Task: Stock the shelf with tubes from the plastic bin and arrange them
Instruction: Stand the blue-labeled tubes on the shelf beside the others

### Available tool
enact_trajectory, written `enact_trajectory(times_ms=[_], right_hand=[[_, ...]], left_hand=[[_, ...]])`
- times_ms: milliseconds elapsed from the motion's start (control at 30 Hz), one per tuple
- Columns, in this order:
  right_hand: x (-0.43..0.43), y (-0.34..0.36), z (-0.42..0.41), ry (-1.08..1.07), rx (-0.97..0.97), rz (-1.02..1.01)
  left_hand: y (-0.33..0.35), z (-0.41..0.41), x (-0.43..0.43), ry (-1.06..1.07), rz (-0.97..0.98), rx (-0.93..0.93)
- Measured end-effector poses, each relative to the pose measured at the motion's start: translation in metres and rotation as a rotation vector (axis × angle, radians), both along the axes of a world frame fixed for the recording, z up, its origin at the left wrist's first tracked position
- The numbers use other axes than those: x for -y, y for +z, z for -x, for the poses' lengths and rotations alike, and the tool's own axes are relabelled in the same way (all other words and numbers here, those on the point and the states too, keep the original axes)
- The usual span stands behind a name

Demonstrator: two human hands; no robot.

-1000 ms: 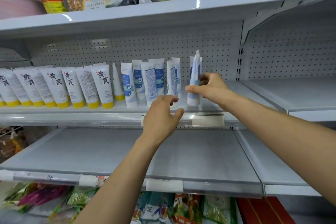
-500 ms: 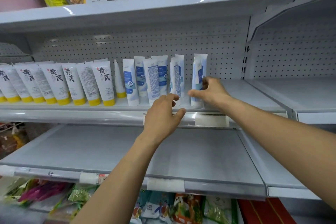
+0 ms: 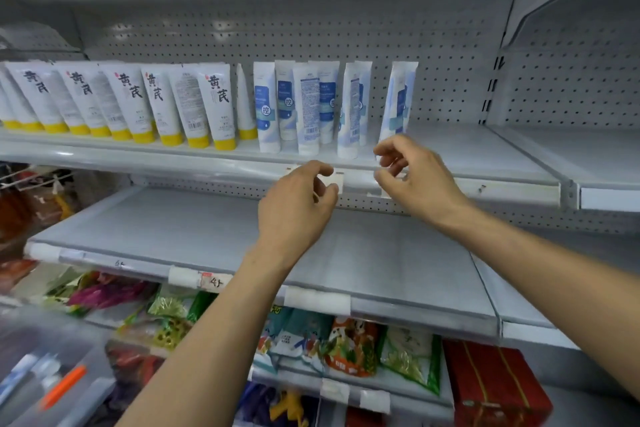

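At centre frame of the head view, the right hand (image 3: 412,177) hovers just in front of the base of the rightmost blue tube (image 3: 398,99), fingers loosely curled and apart, holding nothing. The left hand (image 3: 294,206), lower and beside it, is likewise relaxed and empty. That tube stands cap-down on the shelf (image 3: 485,152), leaning slightly, apart from its neighbours. Risk: a brushing finger would probably topple it into the row. The plastic bin (image 3: 52,374) sits at lower left.
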State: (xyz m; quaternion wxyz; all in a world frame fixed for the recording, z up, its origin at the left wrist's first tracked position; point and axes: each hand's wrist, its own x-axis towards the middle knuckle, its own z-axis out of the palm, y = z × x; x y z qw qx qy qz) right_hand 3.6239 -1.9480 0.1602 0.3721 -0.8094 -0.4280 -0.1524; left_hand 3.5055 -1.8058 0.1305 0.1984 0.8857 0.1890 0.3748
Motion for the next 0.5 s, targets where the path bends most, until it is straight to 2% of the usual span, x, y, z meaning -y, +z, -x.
enact_trajectory(times_ms=[200, 500], right_hand=[[-0.059, -0.035, 0.043, 0.186, 0.165, 0.231], [-0.250, -0.117, 0.137, 0.526, 0.107, 0.471]], left_hand=[[-0.043, 0.061, -0.045, 0.093, -0.011, -0.149], [-0.132, 0.189, -0.200, 0.289, 0.202, -0.471]])
